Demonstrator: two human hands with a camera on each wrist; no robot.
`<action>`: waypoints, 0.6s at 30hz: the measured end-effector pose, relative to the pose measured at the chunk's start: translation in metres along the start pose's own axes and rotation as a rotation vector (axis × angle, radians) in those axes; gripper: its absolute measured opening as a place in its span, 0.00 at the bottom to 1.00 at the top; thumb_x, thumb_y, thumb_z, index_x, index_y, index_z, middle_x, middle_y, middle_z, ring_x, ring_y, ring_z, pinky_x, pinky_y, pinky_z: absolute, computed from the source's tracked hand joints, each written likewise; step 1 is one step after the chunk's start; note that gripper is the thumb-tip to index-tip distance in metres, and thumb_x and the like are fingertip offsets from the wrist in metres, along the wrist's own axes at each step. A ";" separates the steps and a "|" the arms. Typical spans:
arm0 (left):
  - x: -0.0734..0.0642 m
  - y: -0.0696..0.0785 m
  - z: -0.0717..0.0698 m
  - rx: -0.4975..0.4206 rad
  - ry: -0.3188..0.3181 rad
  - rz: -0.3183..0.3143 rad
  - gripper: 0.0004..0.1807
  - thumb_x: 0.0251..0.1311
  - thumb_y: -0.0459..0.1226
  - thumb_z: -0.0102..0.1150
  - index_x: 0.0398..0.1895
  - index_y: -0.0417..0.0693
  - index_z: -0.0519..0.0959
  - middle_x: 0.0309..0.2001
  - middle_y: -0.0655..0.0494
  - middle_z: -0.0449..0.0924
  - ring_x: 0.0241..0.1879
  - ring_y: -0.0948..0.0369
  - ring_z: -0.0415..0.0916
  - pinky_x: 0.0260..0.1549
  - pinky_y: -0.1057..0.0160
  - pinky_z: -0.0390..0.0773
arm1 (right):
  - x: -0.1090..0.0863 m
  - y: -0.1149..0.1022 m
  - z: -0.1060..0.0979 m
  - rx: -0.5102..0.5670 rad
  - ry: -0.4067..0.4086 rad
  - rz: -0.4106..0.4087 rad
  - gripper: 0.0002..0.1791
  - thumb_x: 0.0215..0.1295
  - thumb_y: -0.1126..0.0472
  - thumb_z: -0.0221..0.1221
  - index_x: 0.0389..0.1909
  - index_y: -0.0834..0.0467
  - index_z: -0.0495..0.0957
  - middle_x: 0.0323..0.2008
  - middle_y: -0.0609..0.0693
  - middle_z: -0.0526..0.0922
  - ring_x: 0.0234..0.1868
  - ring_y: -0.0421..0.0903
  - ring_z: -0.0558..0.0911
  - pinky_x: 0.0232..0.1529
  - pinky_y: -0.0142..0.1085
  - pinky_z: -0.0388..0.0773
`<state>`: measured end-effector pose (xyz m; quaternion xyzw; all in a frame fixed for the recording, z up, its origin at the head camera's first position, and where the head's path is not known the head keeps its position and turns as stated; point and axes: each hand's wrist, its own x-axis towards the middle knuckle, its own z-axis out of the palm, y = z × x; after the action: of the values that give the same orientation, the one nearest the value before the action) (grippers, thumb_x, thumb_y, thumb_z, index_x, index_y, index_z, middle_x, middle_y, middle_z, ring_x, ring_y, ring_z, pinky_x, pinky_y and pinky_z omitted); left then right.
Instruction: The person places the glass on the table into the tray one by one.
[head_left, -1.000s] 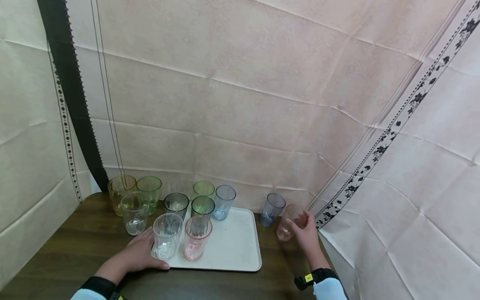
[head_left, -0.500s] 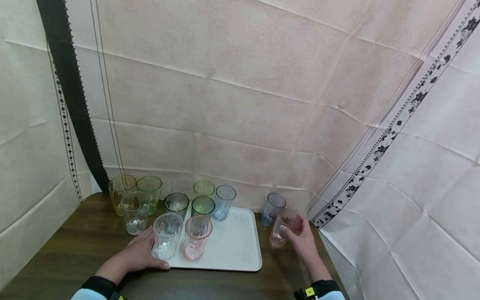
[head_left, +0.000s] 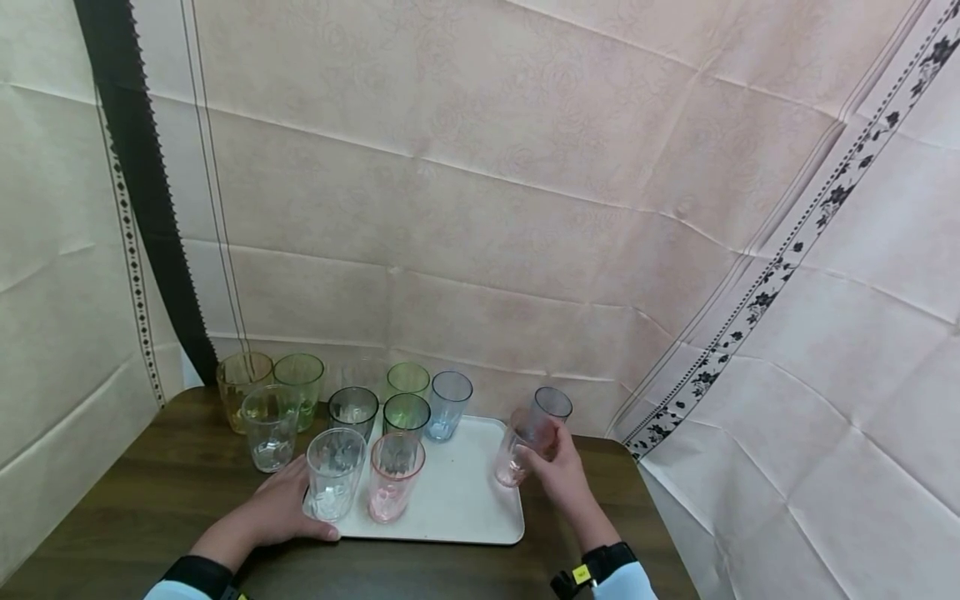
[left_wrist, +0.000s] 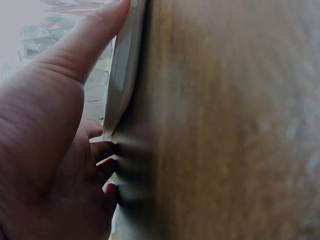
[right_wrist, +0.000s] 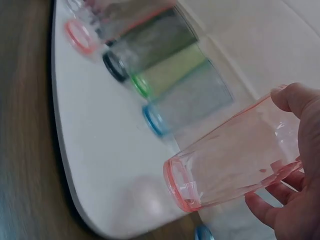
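Observation:
My left hand (head_left: 281,507) grips the front left corner of a white tray (head_left: 480,500), thumb along its front edge. In the right wrist view, my right hand (right_wrist: 295,200) holds a clear pink drinking glass (right_wrist: 235,155) near its upper end. The head view puts this glass over the tray's right edge, tilted. On the tray stand a pink-rimmed glass (head_left: 392,487), a clear glass (head_left: 333,479), a black-rimmed glass (head_left: 352,408), green glasses (head_left: 406,410) and a light blue glass (head_left: 448,408). Part of a darker blue glass (head_left: 553,403) shows behind my right hand.
Left of the tray, on the brown wooden table (head_left: 150,500), stand an amber glass (head_left: 238,392), a green glass (head_left: 300,387) and another clear glass (head_left: 270,437). A pale patterned cloth (head_left: 450,208) hangs behind and along both sides.
My right hand has carried the pink glass leftward, from beside the darker blue glass to the tray's right edge. My left hand and the tray have stayed in place.

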<state>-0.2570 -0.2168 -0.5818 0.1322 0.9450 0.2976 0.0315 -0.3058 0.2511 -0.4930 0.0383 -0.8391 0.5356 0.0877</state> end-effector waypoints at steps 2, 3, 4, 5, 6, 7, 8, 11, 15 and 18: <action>0.000 0.001 0.000 0.001 0.000 0.000 0.74 0.38 0.71 0.75 0.79 0.28 0.57 0.77 0.26 0.54 0.75 0.29 0.46 0.67 0.25 0.53 | 0.000 -0.004 0.011 0.000 -0.025 -0.006 0.47 0.61 0.48 0.73 0.77 0.51 0.60 0.72 0.58 0.71 0.69 0.56 0.73 0.65 0.56 0.74; -0.001 0.001 -0.001 -0.001 0.001 0.000 0.74 0.38 0.71 0.75 0.79 0.28 0.58 0.77 0.26 0.54 0.75 0.29 0.46 0.67 0.25 0.53 | 0.000 -0.006 0.016 0.001 -0.040 -0.003 0.47 0.62 0.48 0.73 0.77 0.50 0.60 0.72 0.57 0.70 0.69 0.55 0.72 0.65 0.55 0.74; -0.001 0.002 -0.001 -0.003 0.002 0.000 0.74 0.38 0.70 0.76 0.79 0.28 0.58 0.77 0.26 0.54 0.75 0.29 0.46 0.67 0.25 0.52 | 0.000 -0.008 0.021 -0.007 -0.055 -0.002 0.47 0.62 0.47 0.73 0.77 0.50 0.60 0.72 0.56 0.70 0.69 0.54 0.72 0.65 0.54 0.74; -0.001 0.002 -0.001 -0.006 0.003 0.001 0.74 0.38 0.70 0.76 0.79 0.28 0.58 0.77 0.26 0.54 0.75 0.29 0.46 0.67 0.25 0.52 | 0.000 -0.009 0.026 -0.005 -0.071 -0.005 0.47 0.62 0.47 0.72 0.77 0.50 0.60 0.73 0.56 0.70 0.69 0.54 0.72 0.66 0.54 0.74; -0.001 0.002 -0.001 -0.007 0.003 0.001 0.74 0.38 0.70 0.76 0.79 0.28 0.58 0.77 0.26 0.54 0.75 0.29 0.46 0.67 0.25 0.52 | 0.000 -0.011 0.030 0.000 -0.086 -0.010 0.47 0.62 0.47 0.72 0.77 0.51 0.59 0.72 0.55 0.70 0.69 0.54 0.72 0.67 0.54 0.73; -0.001 0.003 -0.001 -0.009 0.002 0.000 0.74 0.38 0.70 0.76 0.79 0.28 0.58 0.77 0.26 0.54 0.75 0.29 0.46 0.67 0.25 0.52 | 0.000 -0.012 0.034 0.007 -0.104 -0.014 0.47 0.62 0.47 0.72 0.77 0.51 0.59 0.71 0.55 0.71 0.69 0.54 0.72 0.68 0.54 0.72; -0.002 0.003 -0.001 -0.011 0.002 -0.001 0.74 0.38 0.70 0.76 0.79 0.28 0.58 0.77 0.25 0.54 0.75 0.29 0.46 0.67 0.25 0.52 | 0.000 -0.014 0.038 0.015 -0.119 -0.021 0.47 0.62 0.47 0.72 0.77 0.51 0.59 0.71 0.54 0.72 0.69 0.54 0.72 0.68 0.54 0.72; -0.002 0.003 -0.001 -0.011 0.003 -0.002 0.74 0.38 0.70 0.76 0.79 0.28 0.58 0.77 0.25 0.54 0.75 0.29 0.46 0.67 0.25 0.53 | 0.001 -0.018 0.050 0.029 -0.157 -0.045 0.48 0.62 0.46 0.72 0.77 0.53 0.59 0.69 0.52 0.74 0.69 0.53 0.72 0.69 0.54 0.71; -0.002 0.001 0.000 -0.003 0.005 -0.004 0.74 0.38 0.70 0.76 0.79 0.29 0.58 0.77 0.26 0.54 0.75 0.29 0.46 0.67 0.25 0.53 | 0.003 -0.022 0.063 0.028 -0.188 -0.061 0.51 0.61 0.42 0.72 0.79 0.53 0.58 0.69 0.52 0.73 0.69 0.51 0.72 0.68 0.53 0.72; -0.002 0.001 0.000 -0.005 0.001 -0.012 0.74 0.38 0.70 0.76 0.79 0.29 0.58 0.77 0.26 0.54 0.75 0.30 0.46 0.67 0.25 0.53 | 0.004 -0.023 0.071 0.029 -0.201 -0.066 0.50 0.62 0.42 0.71 0.79 0.53 0.58 0.70 0.53 0.73 0.69 0.53 0.71 0.68 0.54 0.72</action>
<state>-0.2553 -0.2164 -0.5818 0.1263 0.9450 0.3000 0.0333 -0.3138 0.1773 -0.5011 0.1207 -0.8339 0.5381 0.0199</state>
